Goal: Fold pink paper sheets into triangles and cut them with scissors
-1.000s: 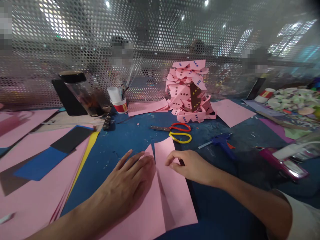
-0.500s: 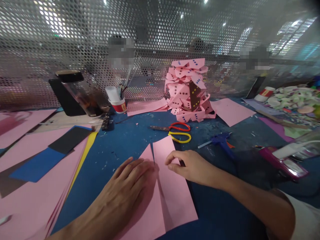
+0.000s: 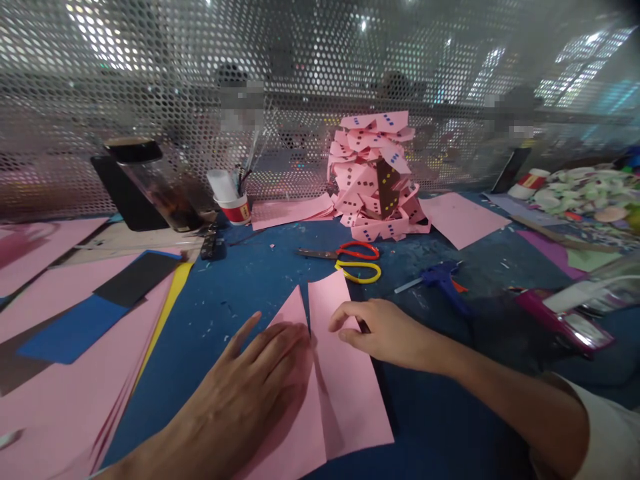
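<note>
A pink sheet of paper (image 3: 350, 387) lies in front of me, with a slit running down from its far edge between two parts. My left hand (image 3: 260, 380) rests flat on the left part, fingers stretched out and the outermost one lifted apart. Over the right part is my right hand (image 3: 383, 330), its fingers loosely curled and a small gap showing between thumb and index finger. Its fingertips are at the paper's surface; I cannot tell how firmly they touch. Just beyond the sheet lie scissors (image 3: 357, 272) with one red and one yellow handle.
A blue glue gun (image 3: 443, 280) and a magenta tool (image 3: 565, 320) lie to the right. Behind stands a pile of dotted pink paper pieces (image 3: 365, 180). Pink sheets (image 3: 55, 407) and a blue strip (image 3: 75, 327) cover the left. A paper cup (image 3: 235, 210) and a jar (image 3: 160, 187) stand behind.
The outermost finger of my left hand has lifted and spread away from the others. My right hand stays nearly in place. The view has shifted slightly.
</note>
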`<action>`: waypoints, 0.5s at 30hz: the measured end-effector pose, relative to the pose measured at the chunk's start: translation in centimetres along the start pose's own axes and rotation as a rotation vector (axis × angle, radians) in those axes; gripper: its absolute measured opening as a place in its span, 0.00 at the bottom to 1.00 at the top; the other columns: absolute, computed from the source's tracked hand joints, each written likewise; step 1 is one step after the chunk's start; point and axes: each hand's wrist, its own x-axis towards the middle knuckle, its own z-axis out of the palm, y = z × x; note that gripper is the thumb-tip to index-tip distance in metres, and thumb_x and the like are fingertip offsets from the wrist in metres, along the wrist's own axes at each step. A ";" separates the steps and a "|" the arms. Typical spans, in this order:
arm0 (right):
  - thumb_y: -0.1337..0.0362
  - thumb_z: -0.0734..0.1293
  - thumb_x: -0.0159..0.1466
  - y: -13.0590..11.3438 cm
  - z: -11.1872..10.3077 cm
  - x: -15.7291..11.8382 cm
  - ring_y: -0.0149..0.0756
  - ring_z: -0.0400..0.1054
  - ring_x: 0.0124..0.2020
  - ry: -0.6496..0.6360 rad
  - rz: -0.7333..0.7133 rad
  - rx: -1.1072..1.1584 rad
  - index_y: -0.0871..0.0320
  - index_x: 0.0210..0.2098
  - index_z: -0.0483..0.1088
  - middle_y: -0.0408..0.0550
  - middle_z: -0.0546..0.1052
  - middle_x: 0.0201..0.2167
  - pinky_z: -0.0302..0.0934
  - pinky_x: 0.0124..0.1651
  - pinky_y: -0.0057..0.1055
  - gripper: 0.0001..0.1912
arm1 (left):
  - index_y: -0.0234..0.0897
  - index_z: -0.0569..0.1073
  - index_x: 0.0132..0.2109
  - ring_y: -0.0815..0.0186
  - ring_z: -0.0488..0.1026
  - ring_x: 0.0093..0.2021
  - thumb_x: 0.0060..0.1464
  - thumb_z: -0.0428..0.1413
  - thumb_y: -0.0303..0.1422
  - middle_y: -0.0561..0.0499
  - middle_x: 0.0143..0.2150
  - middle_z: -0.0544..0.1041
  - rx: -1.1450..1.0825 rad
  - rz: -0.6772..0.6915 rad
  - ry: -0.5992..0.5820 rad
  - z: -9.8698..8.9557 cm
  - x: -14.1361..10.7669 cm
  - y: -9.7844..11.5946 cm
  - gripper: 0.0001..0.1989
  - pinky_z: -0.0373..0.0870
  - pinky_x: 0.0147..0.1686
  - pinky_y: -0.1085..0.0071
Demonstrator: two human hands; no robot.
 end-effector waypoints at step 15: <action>0.65 0.67 0.66 0.3 0.1 0.4 0.27 0.67 0.27 0.121 0.006 0.030 0.49 0.42 0.79 0.37 0.80 0.31 0.54 0.31 0.26 0.09 | 0.30 0.59 0.72 0.51 0.54 0.73 0.58 0.50 0.62 0.42 0.73 0.62 0.013 0.104 -0.037 0.0 -2.3 1.0 0.47 0.29 0.74 0.56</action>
